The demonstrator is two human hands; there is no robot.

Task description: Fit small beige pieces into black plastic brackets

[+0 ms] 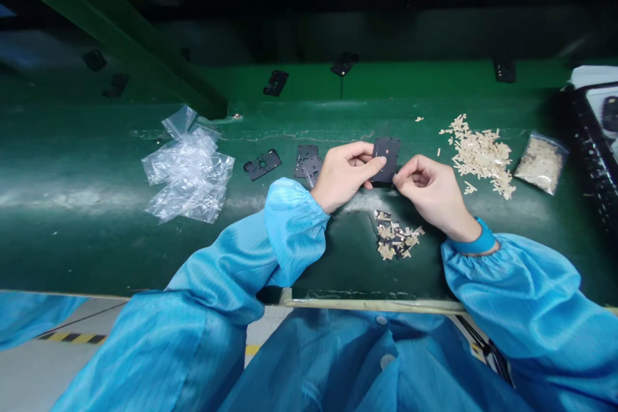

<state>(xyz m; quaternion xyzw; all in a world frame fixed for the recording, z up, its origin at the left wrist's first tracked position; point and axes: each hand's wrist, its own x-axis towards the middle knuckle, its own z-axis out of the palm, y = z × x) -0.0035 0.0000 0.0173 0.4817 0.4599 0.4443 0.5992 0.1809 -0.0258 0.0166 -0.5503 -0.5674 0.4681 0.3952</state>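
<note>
Blue sleeves (294, 232) lie nearest, resting across the green worktop (371, 304) at its near edge. The left hand (345, 175) and right hand (432, 196) pinch a black plate (386, 158) between them, fingertips pressed to its edges, at centre. A slipped pinch could drop it onto the small beige pieces (394, 236) just nearer, scattering them toward that edge.

A crumpled clear plastic bag (188, 170) is lying on the green bench (87, 251), a small bag of beige pieces (541, 163) is sitting towards the right, and a black crate (591, 154) is standing just beyond it.
</note>
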